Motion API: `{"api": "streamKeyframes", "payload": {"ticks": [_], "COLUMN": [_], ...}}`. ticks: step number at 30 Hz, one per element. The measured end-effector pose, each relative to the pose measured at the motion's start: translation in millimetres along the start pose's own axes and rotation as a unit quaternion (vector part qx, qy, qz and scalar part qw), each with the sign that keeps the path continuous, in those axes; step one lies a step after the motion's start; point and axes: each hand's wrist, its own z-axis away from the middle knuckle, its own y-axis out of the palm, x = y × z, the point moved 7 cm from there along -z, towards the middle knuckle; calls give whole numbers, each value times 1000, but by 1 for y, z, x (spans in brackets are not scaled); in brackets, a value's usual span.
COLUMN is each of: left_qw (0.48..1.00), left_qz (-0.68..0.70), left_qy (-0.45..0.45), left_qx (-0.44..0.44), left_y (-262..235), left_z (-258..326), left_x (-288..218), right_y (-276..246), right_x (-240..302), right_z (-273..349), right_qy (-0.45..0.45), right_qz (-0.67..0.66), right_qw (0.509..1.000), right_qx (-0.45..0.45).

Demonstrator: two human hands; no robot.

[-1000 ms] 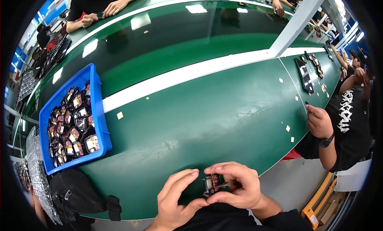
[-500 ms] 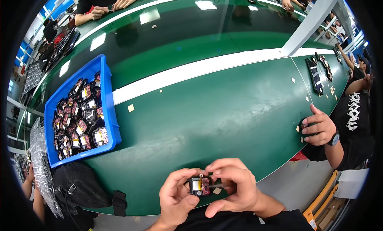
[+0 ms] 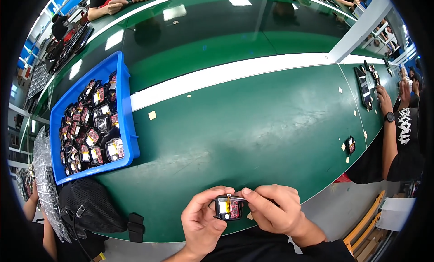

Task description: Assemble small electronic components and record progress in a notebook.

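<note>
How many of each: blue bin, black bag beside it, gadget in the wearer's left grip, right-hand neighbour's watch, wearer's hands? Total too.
Blue bin: 1
Black bag: 1
Held gadget: 1
Watch: 1
Wearer's hands, left hand and right hand: 2
Total: 6

To your right, bold white lettering (image 3: 403, 126) runs down the black shirt (image 3: 407, 160) of a seated person (image 3: 389, 144), too stylised and small for you to read surely; you can make out no other words, numbers or signs
</note>
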Motion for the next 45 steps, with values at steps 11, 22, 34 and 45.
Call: {"api": "streamKeyframes", "payload": {"ticks": [11, 22, 34, 45], "left_qw": [999, 999, 996, 998], "left_qz": [23, -42, -74, -54], "left_qy": [-10, 21, 47, 35], "left_qx": [32, 3, 14, 14], "left_y": [6, 2, 3, 8], "left_z": [-1, -1, 0, 1], "left_x": [-1, -2, -5, -9], "right_y": [-2, -6, -3, -1], "right_x": [1, -3, -2, 1], "right_z": [0, -4, -2, -1], "right_qy": [-2, 25, 22, 1], "right_qz": [12, -35, -9, 44], "right_qw": [1000, 999, 1000, 999], "right_qx": [-4, 7, 10, 22]}}
